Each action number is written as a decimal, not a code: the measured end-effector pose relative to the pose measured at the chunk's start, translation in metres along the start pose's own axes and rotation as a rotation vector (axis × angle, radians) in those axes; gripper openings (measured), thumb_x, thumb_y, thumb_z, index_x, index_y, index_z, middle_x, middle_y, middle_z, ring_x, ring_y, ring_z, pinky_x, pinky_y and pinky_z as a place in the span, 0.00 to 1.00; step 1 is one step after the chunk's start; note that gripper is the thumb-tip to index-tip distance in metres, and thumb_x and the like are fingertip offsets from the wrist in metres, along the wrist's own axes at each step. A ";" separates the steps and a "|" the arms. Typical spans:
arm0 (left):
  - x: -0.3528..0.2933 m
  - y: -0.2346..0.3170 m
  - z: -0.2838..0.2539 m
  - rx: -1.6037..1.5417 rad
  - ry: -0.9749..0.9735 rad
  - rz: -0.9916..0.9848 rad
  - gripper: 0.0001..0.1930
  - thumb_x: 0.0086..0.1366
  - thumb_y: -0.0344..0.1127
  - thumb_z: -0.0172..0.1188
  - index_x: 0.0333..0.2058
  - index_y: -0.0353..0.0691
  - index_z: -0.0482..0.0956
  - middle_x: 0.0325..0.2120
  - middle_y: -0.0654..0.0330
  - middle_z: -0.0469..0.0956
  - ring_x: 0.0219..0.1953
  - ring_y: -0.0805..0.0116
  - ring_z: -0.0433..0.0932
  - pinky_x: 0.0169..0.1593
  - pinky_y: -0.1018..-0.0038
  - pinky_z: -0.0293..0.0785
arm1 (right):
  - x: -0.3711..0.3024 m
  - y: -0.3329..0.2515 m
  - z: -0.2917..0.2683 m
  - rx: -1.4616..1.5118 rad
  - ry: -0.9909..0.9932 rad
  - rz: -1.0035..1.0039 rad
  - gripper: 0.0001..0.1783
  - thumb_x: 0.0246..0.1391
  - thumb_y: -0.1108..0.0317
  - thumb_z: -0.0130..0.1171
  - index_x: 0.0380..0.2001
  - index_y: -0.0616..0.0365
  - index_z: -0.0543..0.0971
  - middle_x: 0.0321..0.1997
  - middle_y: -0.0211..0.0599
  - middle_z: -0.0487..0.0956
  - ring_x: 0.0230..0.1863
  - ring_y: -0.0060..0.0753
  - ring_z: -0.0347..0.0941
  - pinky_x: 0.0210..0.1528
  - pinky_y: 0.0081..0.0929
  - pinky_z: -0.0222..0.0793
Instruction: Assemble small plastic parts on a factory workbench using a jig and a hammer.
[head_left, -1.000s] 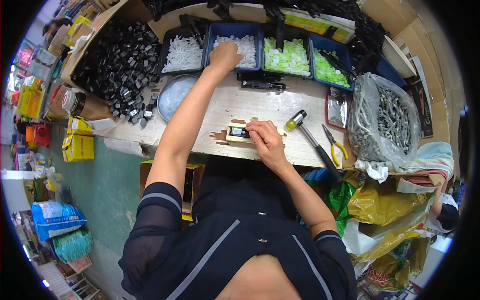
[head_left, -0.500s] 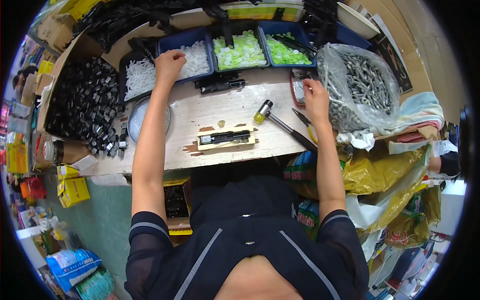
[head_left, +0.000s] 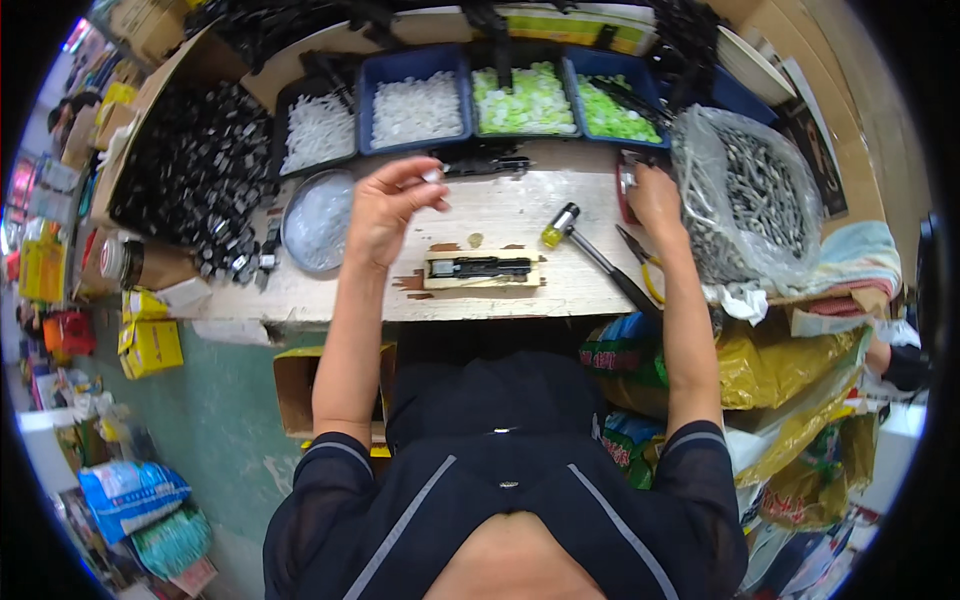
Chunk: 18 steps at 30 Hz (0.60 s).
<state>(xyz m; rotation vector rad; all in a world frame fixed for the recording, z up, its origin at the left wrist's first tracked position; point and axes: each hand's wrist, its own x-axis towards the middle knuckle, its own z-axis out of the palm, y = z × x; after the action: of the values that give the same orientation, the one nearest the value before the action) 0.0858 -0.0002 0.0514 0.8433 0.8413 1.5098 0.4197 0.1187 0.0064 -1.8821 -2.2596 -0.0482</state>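
Over the bench, my left hand (head_left: 385, 210) pinches a small white plastic piece (head_left: 432, 176) between thumb and forefinger. My right hand (head_left: 657, 205) reaches down into a small red tray (head_left: 626, 205) at the right, its fingers curled and their tips mostly hidden. Between the hands, nearer the front edge, a black elongated part (head_left: 505, 266) with a silvery end lies in a pale wooden holder (head_left: 470, 284). A hammer (head_left: 600, 260) with a yellow-and-silver head lies right of the holder. Pliers (head_left: 652, 268) with yellow handles rest below my right hand.
Bins of white pieces (head_left: 366, 100), green-white discs (head_left: 525, 134) and green pieces (head_left: 630, 140) line the back. A clear bag (head_left: 690, 140) of grey metal parts stands right. At left are a round dish (head_left: 288, 235) and a heap of black parts (head_left: 200, 180).
My left hand has come back from the bin of white pieces toward me, now with a white piece. My right hand has lowered further into the red tray. The view has shifted slightly.
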 end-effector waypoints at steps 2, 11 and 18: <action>-0.021 -0.013 0.002 -0.005 -0.007 -0.027 0.11 0.51 0.20 0.59 0.36 0.31 0.77 0.27 0.54 0.78 0.27 0.68 0.78 0.31 0.74 0.77 | -0.010 0.002 -0.007 0.260 0.102 -0.094 0.10 0.42 0.74 0.51 0.31 0.61 0.75 0.26 0.45 0.76 0.25 0.41 0.73 0.28 0.33 0.68; -0.068 -0.023 0.023 0.150 -0.043 -0.122 0.12 0.56 0.23 0.55 0.41 0.31 0.73 0.28 0.61 0.73 0.27 0.75 0.75 0.31 0.79 0.75 | -0.073 -0.147 -0.056 1.461 -0.628 -0.226 0.06 0.53 0.70 0.53 0.33 0.62 0.74 0.26 0.26 0.72 0.25 0.13 0.66 0.26 0.12 0.63; -0.072 -0.019 0.024 0.215 -0.060 -0.146 0.20 0.54 0.20 0.56 0.47 0.33 0.68 0.29 0.61 0.72 0.28 0.74 0.74 0.32 0.79 0.75 | -0.079 -0.157 -0.054 1.465 -0.641 -0.261 0.07 0.54 0.68 0.53 0.33 0.61 0.74 0.27 0.23 0.71 0.26 0.13 0.63 0.28 0.12 0.60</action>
<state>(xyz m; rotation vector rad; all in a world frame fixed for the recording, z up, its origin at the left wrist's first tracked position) 0.1219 -0.0691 0.0430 0.9579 1.0110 1.2762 0.2868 0.0042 0.0621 -0.7802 -1.7312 1.7831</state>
